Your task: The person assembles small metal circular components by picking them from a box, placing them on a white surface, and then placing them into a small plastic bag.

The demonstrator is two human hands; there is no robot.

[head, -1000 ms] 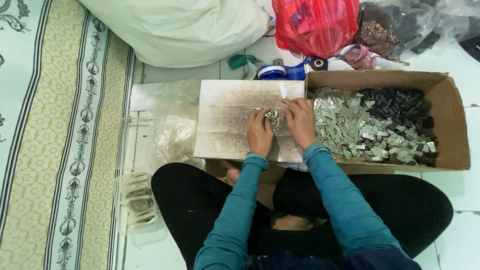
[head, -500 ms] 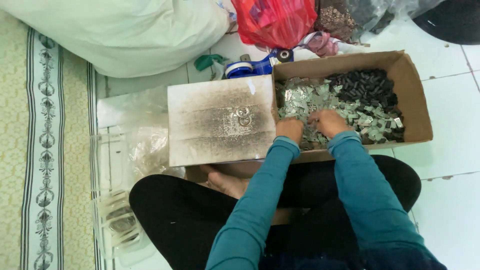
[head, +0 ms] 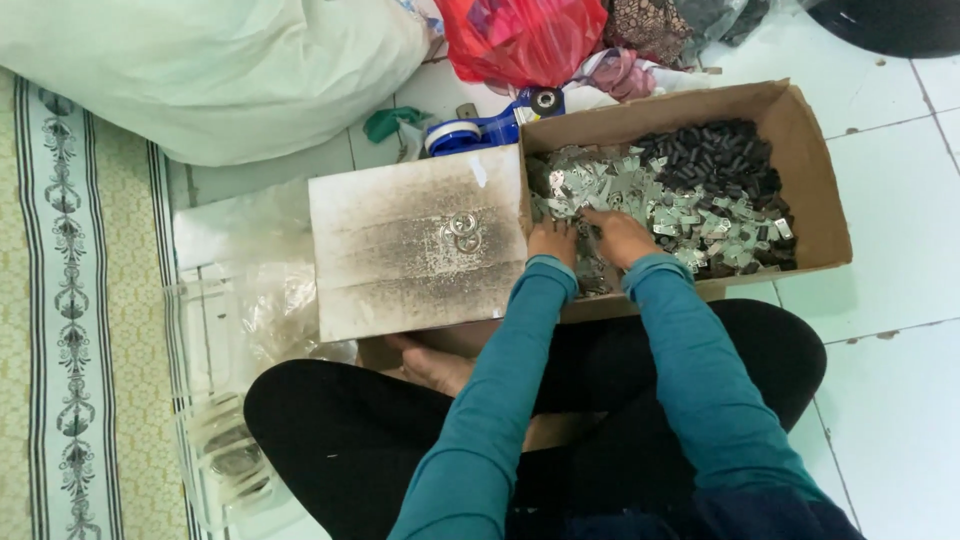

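Patterned mat [head: 70,330] at far left, with a pale stuffed sack [head: 210,70] above it; clear plastic bags [head: 225,330] on the tiled floor; scorched board [head: 415,240] bearing small metal rings [head: 463,230]; left hand [head: 552,243] and right hand [head: 620,236] side by side in the cardboard box [head: 815,175], fingers buried in silver metal pieces [head: 640,195], their grip hidden; black pieces [head: 715,160] behind; blue tape dispenser [head: 490,128] and red bag [head: 520,40] beyond the box

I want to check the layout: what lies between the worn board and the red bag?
In the head view, a blue tape dispenser lies between the worn board and the red bag.
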